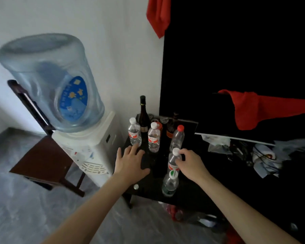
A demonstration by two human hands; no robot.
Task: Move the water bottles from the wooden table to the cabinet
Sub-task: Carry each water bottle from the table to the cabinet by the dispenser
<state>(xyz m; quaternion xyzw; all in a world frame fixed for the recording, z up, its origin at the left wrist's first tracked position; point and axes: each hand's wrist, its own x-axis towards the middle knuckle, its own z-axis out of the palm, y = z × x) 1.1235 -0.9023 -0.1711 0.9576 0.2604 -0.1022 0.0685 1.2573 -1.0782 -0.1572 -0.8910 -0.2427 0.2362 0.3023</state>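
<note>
Fingers of your left hand (132, 161) lie spread and flat on the dark tabletop (153, 166), holding nothing; your right hand (188, 162) pinches the neck of a white-capped water bottle (173, 162). Left of you stands a water dispenser (88, 148) beside a wooden chair (40, 155). Four more water bottles (153, 138) crowd round, a dark wine bottle (143, 115) behind. Clutter at right is hard to make out; plastic sheeting covers the floor.
</note>
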